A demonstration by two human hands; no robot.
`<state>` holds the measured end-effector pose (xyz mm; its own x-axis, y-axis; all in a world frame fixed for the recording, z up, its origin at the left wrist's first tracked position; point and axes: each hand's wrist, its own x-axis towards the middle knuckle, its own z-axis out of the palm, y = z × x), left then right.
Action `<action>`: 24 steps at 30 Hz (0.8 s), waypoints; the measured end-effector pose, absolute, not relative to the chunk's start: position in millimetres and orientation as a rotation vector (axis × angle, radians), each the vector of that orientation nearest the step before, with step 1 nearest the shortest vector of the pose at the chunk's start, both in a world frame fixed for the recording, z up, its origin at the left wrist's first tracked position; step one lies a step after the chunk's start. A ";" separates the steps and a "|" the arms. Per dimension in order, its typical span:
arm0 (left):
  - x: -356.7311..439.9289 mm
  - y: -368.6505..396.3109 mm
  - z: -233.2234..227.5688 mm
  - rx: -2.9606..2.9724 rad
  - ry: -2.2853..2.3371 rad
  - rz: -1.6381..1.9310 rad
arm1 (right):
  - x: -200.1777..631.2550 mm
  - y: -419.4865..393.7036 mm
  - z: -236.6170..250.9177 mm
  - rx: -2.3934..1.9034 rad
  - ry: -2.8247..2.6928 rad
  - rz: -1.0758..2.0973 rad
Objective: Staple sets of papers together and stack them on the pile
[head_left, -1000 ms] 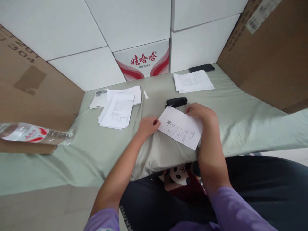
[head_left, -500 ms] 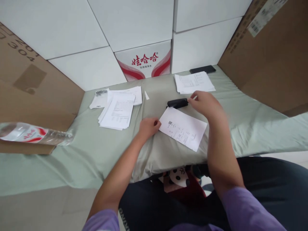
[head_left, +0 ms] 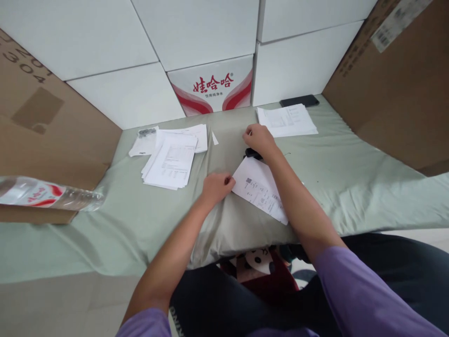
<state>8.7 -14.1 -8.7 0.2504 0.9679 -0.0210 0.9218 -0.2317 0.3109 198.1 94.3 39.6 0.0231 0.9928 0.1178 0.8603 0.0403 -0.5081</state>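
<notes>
A white printed sheet (head_left: pixel 257 189) lies on the green cloth (head_left: pixel 351 173) in front of me. My left hand (head_left: pixel 216 186) pinches its left corner against the cloth. My right hand (head_left: pixel 257 139) is over the black stapler (head_left: pixel 251 152) just beyond the sheet, fingers closed around it, and my forearm crosses the sheet's right half. Most of the stapler is hidden under the hand.
A paper pile (head_left: pixel 171 159) lies to the left, another stack (head_left: pixel 287 120) at the back right beside a black phone (head_left: pixel 299 100). A water bottle (head_left: pixel 49 195) lies on its side at far left. White boxes (head_left: pixel 196 32) and cardboard (head_left: pixel 396 84) wall the area.
My right hand left the sheet's top edge, moved up and leftward and closed over the stapler. My left hand kept its hold on the sheet's corner.
</notes>
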 end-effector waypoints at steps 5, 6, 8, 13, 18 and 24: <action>8.3 -14.2 -9.4 2.262 1.740 0.304 | 198.0 97.4 35.6 -1.842 -1.883 0.360; 8.3 -14.1 -9.6 2.267 1.738 0.311 | 197.4 98.8 36.4 -1.822 -1.874 0.325; 8.4 -13.9 -9.9 2.273 1.741 0.308 | 195.1 101.3 36.7 -1.768 -1.867 0.256; 9.5 -14.1 -9.2 2.269 1.757 0.286 | 189.0 106.3 22.8 -1.715 -1.948 0.226; 9.5 -15.2 -8.5 2.271 1.748 0.279 | 187.2 111.2 10.1 -1.853 -2.012 0.287; 9.8 -16.6 -8.5 2.298 1.732 0.273 | 182.0 112.4 10.7 -1.969 -2.114 0.219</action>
